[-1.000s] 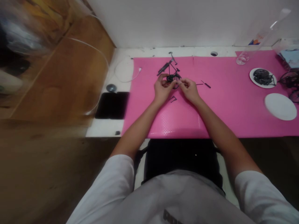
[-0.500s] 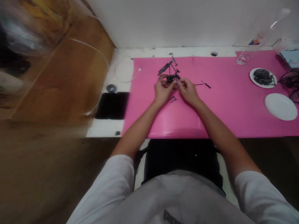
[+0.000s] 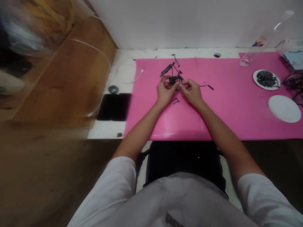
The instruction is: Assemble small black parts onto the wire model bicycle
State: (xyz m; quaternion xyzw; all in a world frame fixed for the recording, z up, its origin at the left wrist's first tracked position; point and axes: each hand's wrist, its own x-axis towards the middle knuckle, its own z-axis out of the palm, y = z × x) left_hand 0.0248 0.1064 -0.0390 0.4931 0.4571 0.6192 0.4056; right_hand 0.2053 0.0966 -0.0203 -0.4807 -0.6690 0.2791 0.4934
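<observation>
A small black model bicycle (image 3: 173, 68) lies on the pink mat, its handlebar end pointing away from me. My left hand (image 3: 165, 91) is closed around the wheel end on its left side. From the right, my right hand (image 3: 191, 91) pinches at the same wheel, fingertips almost meeting those of the left. What exactly the right fingertips hold is hidden. Just below the hands rests a small dark bent part (image 3: 175, 101). To the right of my right hand lies a small dark screwdriver (image 3: 209, 85), with a thin dark rod poking out beside the hand.
At right, a white plate (image 3: 254, 82) holds black parts, beside another white plate (image 3: 284, 109) and more black model bicycles (image 3: 295, 83). A clear bottle (image 3: 258, 44) stands behind. On the left are a black flat case (image 3: 114, 107), a round dark object (image 3: 113, 90) and a white cable (image 3: 125, 82).
My right hand has shifted slightly and its fingers have turned a little over the wheel. The left hand and the bicycle stay nearly in place.
</observation>
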